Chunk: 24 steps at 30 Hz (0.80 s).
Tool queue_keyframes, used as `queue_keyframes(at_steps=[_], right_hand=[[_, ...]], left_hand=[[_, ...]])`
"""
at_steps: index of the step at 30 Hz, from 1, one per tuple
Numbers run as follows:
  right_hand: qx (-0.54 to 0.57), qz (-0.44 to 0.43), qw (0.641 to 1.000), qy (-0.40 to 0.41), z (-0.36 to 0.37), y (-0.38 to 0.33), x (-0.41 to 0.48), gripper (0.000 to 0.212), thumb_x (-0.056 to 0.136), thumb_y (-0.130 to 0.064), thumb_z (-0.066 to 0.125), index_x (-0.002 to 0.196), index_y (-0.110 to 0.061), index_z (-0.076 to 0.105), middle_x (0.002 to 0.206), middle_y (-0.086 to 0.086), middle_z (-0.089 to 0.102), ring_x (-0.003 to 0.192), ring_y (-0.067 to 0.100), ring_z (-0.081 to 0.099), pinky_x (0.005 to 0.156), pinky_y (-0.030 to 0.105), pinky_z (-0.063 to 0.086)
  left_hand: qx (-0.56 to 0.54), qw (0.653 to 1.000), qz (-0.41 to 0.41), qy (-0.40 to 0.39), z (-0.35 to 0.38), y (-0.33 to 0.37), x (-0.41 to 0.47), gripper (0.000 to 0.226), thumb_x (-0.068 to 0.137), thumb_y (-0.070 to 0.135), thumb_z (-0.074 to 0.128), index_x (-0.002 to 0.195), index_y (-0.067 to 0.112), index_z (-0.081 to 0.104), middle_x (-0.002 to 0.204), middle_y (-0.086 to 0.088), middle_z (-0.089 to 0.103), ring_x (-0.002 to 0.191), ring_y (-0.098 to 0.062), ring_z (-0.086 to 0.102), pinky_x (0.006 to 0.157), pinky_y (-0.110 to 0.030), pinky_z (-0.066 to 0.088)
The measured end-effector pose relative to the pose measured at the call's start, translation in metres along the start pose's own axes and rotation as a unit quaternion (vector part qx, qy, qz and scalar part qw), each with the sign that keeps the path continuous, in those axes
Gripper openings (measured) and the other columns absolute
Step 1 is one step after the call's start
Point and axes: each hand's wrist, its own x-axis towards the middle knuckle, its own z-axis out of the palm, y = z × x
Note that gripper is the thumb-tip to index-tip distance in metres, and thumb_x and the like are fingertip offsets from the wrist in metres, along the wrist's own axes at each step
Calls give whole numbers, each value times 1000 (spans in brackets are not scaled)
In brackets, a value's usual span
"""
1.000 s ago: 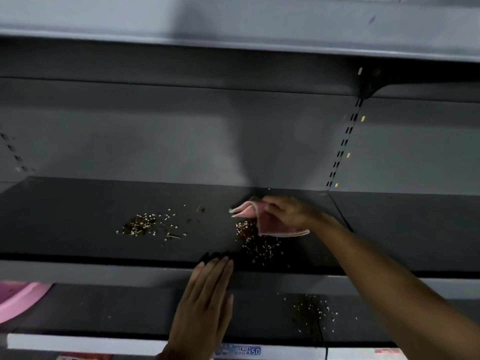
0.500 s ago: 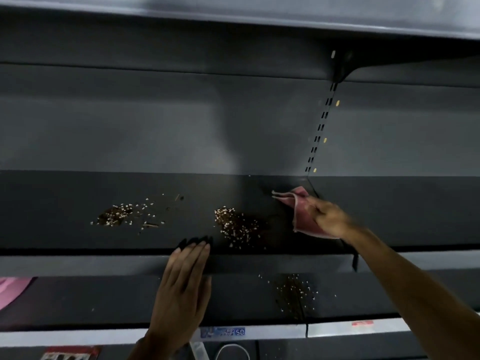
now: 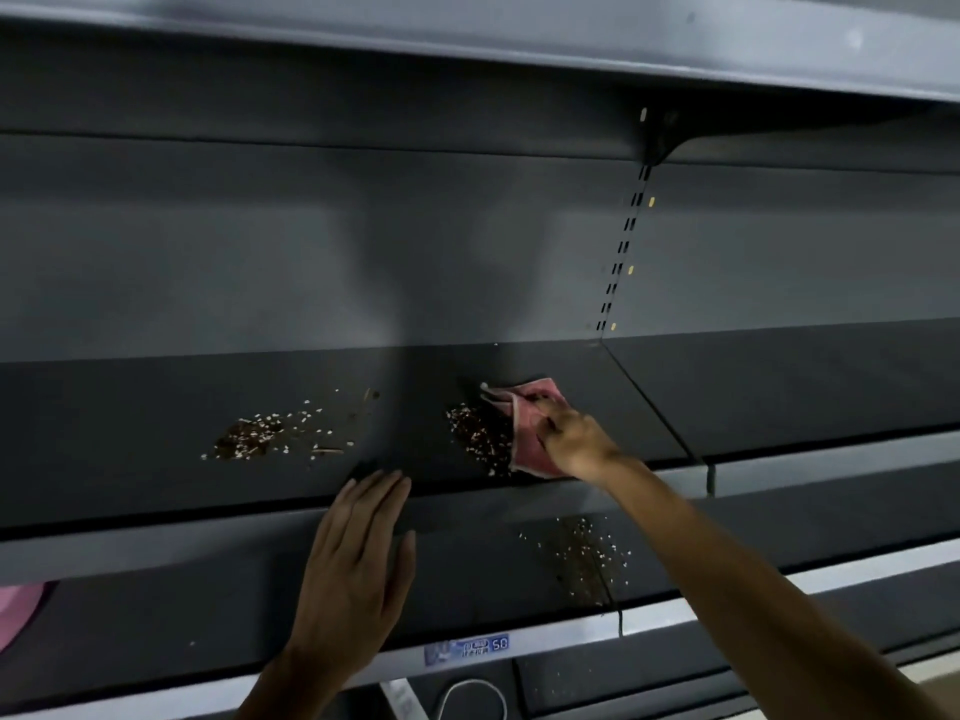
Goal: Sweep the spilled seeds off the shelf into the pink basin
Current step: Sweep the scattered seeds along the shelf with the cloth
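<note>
- A dark grey shop shelf (image 3: 156, 449) runs across the view from left to right, seen from the head camera looking forward and slightly down.
- Two patches of spilled seeds lie on it: the left pile (image 3: 257, 438), brown with pale flecks and a few strays scattered to its right, and the middle pile (image 3: 480, 443), well apart from the first.
- The right hand (image 3: 576, 445) reaches in from the lower right; its grip is curled onto a pink cloth (image 3: 529, 439), pinching it against the shelf.
- The cloth is bunched, and its left edge touches the right side of the middle pile.
- The left hand (image 3: 358, 558) comes up from the bottom centre; its grip is spread flat with the fingers together and straight, holding nothing.
- Its fingertips (image 3: 382, 483) rest at the front lip of the shelf, between the two piles and nearer the viewer.
- The pink basin (image 3: 18, 610) shows only as a sliver at the far left edge, below the shelf's front lip and well apart from both hands.
- On the lower shelf (image 3: 208, 605), more scattered seeds (image 3: 582, 556) lie beneath the right forearm.
- A blue and white price label (image 3: 467, 649) sits on the lower shelf's front strip, with a loop of white cable (image 3: 472, 691) below it.
- A slotted upright (image 3: 621, 252) runs up the grey back panel to the right of the cloth, meeting a bracket under the upper shelf (image 3: 467, 28).
</note>
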Motion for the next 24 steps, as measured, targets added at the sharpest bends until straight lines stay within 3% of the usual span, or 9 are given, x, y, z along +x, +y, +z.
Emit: queue_keyframes(at_steps=[8,16,24], right_hand=[[18,-4,1000,-2,42,-71,1,42,98,-16,31,139,-14,39,144,14,41,129,31,41,103,26,31],[66,-5,998,6,64,-113,-3,41,98,-14,29,137,-14,43,141,14,46,128,29,43,103,25,30],[103,-17,994,16,91,-151,-2,37,99,-19,31,132,-12,46,133,16,53,121,31,49,98,26,35]], left_hand=[[5,1000,-10,1,-32,-38,-8,48,101,34,35,134,5,52,141,-9,49,138,-18,37,121,-29,19],[3,1000,-5,-10,-46,-60,-13,46,96,29,41,134,5,54,139,-9,53,136,-18,38,121,-30,19],[44,999,15,-2,-52,-89,-17,45,97,27,41,131,3,56,136,-11,55,132,-24,46,119,-45,26]])
